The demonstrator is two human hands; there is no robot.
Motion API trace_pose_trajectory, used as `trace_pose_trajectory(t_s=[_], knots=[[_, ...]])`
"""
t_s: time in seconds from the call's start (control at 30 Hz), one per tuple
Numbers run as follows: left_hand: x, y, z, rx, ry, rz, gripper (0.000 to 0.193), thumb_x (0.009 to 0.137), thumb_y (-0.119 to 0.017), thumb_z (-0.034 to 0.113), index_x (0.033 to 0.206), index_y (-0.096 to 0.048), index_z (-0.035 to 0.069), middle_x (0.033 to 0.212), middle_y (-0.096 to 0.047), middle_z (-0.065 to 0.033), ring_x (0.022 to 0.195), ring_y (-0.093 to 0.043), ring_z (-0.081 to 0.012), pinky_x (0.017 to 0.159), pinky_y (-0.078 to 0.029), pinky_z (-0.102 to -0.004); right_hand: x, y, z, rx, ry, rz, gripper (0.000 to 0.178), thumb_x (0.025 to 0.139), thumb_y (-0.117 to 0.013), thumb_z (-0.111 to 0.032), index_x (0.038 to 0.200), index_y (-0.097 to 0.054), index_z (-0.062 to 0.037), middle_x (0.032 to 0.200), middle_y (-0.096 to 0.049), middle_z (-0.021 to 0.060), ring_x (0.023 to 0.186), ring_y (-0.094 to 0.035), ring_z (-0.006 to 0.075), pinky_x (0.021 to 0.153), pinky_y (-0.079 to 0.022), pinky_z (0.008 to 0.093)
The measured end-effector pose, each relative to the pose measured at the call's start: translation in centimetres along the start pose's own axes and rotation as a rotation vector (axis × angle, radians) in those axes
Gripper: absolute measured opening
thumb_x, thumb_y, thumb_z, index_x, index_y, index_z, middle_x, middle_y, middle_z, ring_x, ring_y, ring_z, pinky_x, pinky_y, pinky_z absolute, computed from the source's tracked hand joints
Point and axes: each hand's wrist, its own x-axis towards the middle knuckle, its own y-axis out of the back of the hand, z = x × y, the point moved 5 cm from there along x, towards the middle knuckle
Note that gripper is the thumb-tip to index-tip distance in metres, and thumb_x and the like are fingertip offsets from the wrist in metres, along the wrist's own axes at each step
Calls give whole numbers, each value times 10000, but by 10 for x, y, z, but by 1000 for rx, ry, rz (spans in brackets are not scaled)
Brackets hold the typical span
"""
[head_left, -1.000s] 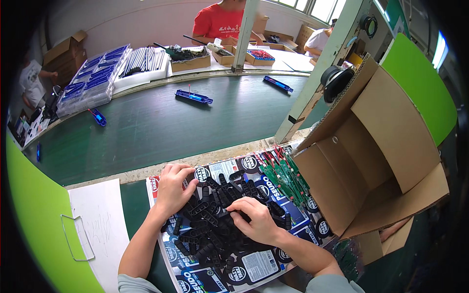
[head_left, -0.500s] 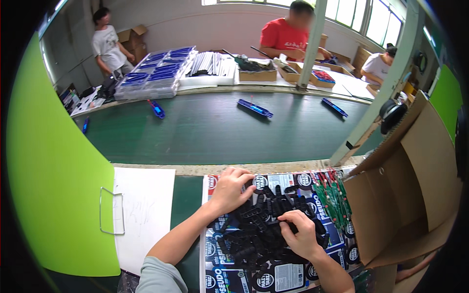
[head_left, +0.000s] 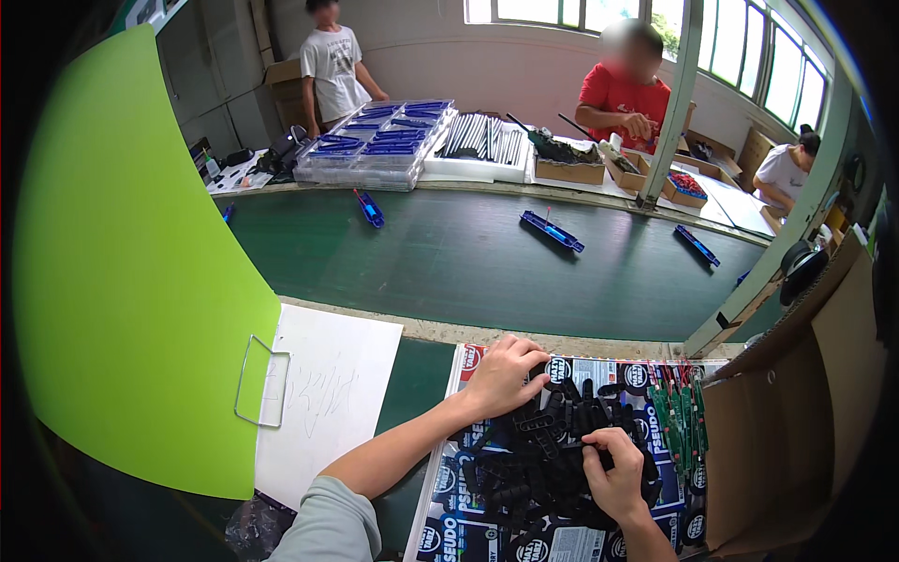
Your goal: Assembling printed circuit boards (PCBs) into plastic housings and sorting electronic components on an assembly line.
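Note:
A loose heap of small black plastic parts [head_left: 529, 473] lies on a printed sheet [head_left: 449, 510] in front of me. My left hand [head_left: 506, 377] rests at the heap's far left edge, its fingers curved and the thumb apart from the index finger. I see nothing held in it, though its underside is hidden. Over the right side of the heap, my right hand [head_left: 616, 473] has thumb and forefinger pinched together at a black part. The pinched piece is mostly covered by the fingers. Green circuit boards with red wires [head_left: 681, 417] lie right of the heap.
An open cardboard box [head_left: 763, 450] stands at the right. White paper [head_left: 328, 384] and a curved lime-green panel [head_left: 150, 281] are at the left. Beyond, a green conveyor belt [head_left: 449, 262] carries blue elongated shells [head_left: 552, 231]. Co-workers stand or sit behind it, near trays [head_left: 365, 173] and a metal post [head_left: 672, 112].
My view has swung left, so everything sits further right in the picture. Both hands keep nearly the same places at the heap. The co-worker in red has raised a hand.

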Motion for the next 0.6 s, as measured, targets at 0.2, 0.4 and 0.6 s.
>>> trace_pose_trajectory(t_s=[0.2,0.4,0.6], knots=[[-2,0,-1,8,-1,8,344,926,-767,251,1202,-741,47,1235,-700,-113,1197,-596,-314,1058,-491,-454,-1,-1,-2,-1,15,2,160,843,-719,61,991,-703,3,929,-709,134,830,-694,280,736,-556,358],[-1,-1,-1,0,-6,8,343,925,-769,254,1197,-739,48,1232,-700,-112,1203,-595,-318,1062,-489,-454,-1,0,-1,2,0,1,158,845,-717,63,993,-702,8,930,-707,137,823,-693,272,738,-556,354],[0,-1,-2,-1,-6,5,342,923,-769,254,1195,-740,49,1232,-700,-114,1207,-595,-319,1061,-489,-459,0,0,0,-1,2,0,163,840,-718,65,992,-704,6,930,-707,136,815,-691,272,733,-554,350]])
